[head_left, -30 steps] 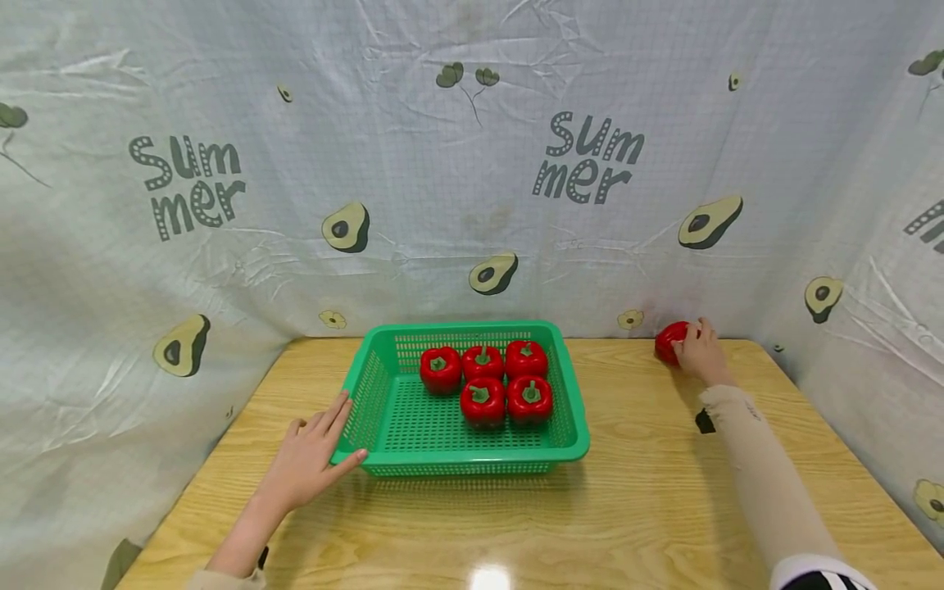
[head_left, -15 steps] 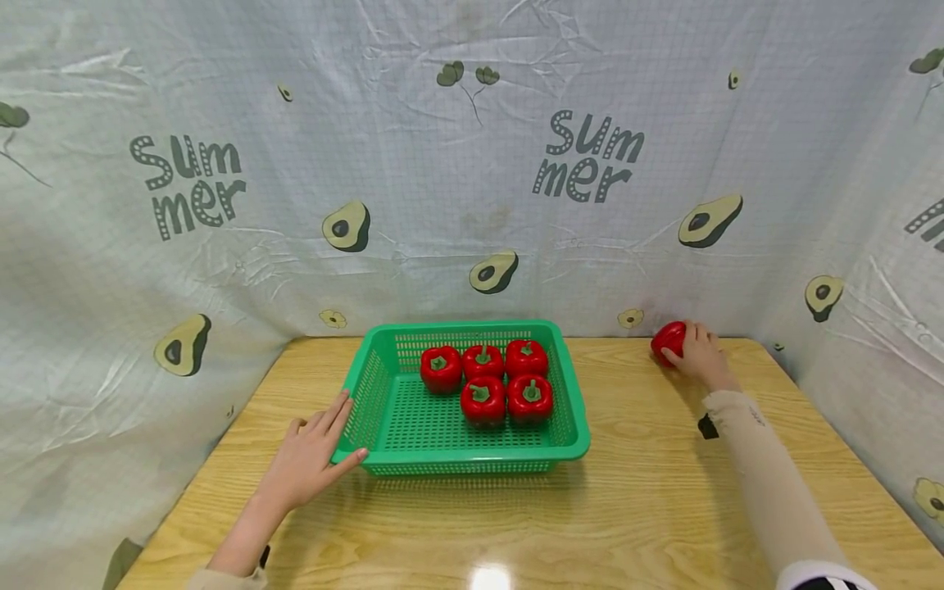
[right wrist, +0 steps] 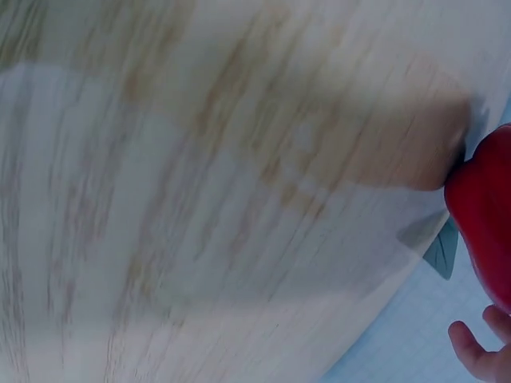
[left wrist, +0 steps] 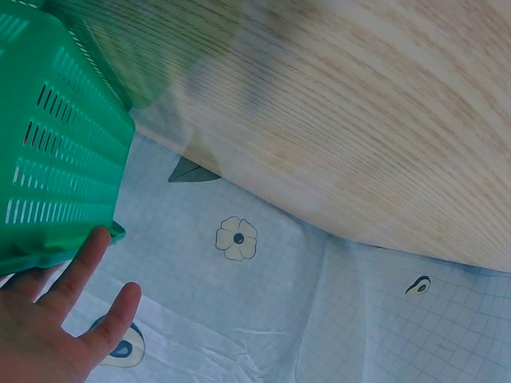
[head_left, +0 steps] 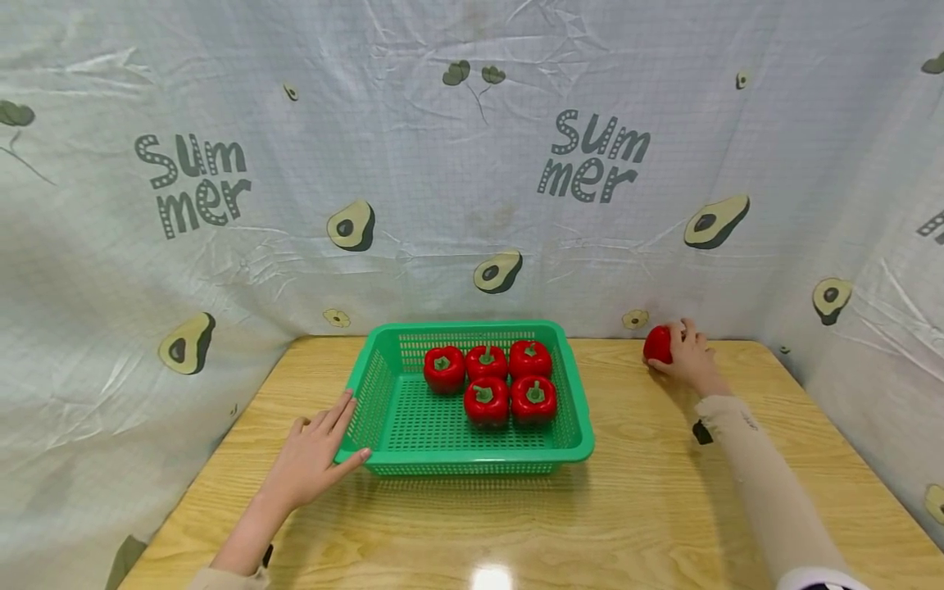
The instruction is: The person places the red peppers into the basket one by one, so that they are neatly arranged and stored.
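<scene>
In the head view a green plastic basket (head_left: 472, 456) stands on the table with several red bell peppers (head_left: 487, 401) in its middle and right part, stems up. My left hand (head_left: 306, 459) rests against its left front corner, fingers spread on the rim and thumb along the front edge. The left wrist view shows those fingertips (left wrist: 96, 239) at the basket's rim. At the table's back right, my right hand (head_left: 692, 358) grips another red bell pepper (head_left: 657, 345), which lies tipped on its side. The right wrist view shows this pepper (right wrist: 489, 207) at the right edge, with fingertips touching it.
The wooden table (head_left: 627, 508) ends at the back against a pale cloth (head_left: 413, 147) printed with avocados and lettering. Cloth also hangs along the left and right sides. Bare wood lies between the basket and the right hand.
My right hand and the pepper in it have shifted a little to the left, and the pepper has turned. The left hand, basket and the peppers inside stay put.
</scene>
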The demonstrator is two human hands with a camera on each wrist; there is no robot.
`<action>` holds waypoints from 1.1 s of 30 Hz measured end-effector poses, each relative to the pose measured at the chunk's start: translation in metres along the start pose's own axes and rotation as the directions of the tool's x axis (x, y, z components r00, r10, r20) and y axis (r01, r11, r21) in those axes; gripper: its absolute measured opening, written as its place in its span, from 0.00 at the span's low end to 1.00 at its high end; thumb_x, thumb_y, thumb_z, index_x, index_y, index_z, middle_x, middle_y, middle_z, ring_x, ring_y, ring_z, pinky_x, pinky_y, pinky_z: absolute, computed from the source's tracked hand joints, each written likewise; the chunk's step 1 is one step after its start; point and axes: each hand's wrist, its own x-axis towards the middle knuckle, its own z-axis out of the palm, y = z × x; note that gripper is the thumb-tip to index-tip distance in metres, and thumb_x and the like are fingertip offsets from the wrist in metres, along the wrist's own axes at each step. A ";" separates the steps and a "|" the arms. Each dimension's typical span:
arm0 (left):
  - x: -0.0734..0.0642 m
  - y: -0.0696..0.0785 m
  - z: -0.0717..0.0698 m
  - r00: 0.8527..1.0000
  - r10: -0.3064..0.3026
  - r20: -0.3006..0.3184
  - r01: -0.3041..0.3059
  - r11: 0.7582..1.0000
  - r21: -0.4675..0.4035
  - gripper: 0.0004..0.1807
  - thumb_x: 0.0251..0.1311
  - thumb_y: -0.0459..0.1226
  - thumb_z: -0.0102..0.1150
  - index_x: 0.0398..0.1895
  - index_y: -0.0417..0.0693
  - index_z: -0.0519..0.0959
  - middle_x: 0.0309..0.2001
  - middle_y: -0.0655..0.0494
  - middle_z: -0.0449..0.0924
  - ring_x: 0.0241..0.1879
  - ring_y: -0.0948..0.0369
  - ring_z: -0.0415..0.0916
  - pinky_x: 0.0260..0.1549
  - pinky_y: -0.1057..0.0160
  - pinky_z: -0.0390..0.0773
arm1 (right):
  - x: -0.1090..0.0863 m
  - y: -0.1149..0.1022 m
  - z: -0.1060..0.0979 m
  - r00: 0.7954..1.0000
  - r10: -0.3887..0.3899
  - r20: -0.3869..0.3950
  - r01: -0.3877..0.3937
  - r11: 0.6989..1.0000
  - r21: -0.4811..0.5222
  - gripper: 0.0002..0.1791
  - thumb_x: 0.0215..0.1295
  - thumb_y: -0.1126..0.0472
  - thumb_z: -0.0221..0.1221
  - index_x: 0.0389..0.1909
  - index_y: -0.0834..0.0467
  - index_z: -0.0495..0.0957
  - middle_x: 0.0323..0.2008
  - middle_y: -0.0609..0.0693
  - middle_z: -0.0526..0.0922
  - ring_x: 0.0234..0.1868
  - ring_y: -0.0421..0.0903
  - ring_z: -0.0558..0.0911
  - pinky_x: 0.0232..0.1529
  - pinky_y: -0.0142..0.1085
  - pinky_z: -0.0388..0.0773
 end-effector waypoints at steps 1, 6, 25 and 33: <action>0.000 0.000 0.000 1.000 0.001 -0.002 -0.001 1.000 0.001 0.42 0.55 0.59 0.47 0.65 0.38 0.58 0.67 0.44 0.54 0.54 0.47 0.69 0.48 0.41 0.62 | 0.000 0.000 0.001 1.000 -0.001 0.009 0.001 1.000 -0.005 0.37 0.57 0.51 0.57 0.57 0.66 0.49 0.58 0.75 0.48 0.52 0.75 0.56 0.41 0.68 0.60; 0.000 0.000 0.000 1.000 0.004 -0.011 -0.004 1.000 0.001 0.42 0.55 0.58 0.47 0.65 0.38 0.57 0.67 0.44 0.55 0.54 0.47 0.68 0.47 0.41 0.63 | 0.000 -0.003 0.002 0.999 -0.006 0.035 0.007 1.000 -0.014 0.29 0.65 0.51 0.47 0.58 0.64 0.50 0.57 0.74 0.52 0.54 0.74 0.57 0.42 0.70 0.58; 0.001 -0.002 -0.001 1.000 0.003 -0.002 -0.003 1.000 -0.007 0.42 0.56 0.58 0.47 0.66 0.39 0.57 0.67 0.45 0.54 0.54 0.47 0.68 0.48 0.41 0.62 | -0.002 -0.002 0.003 0.999 -0.045 0.025 0.045 0.999 -0.015 0.30 0.65 0.52 0.47 0.62 0.60 0.48 0.54 0.72 0.56 0.52 0.71 0.60 0.42 0.67 0.60; 0.001 -0.002 -0.001 1.000 0.000 0.005 0.000 1.000 -0.005 0.42 0.56 0.58 0.47 0.66 0.39 0.57 0.67 0.45 0.54 0.55 0.47 0.68 0.48 0.41 0.62 | -0.004 -0.004 0.001 0.995 -0.097 0.024 0.098 0.994 -0.048 0.31 0.64 0.53 0.50 0.62 0.60 0.51 0.52 0.73 0.57 0.51 0.72 0.61 0.41 0.67 0.62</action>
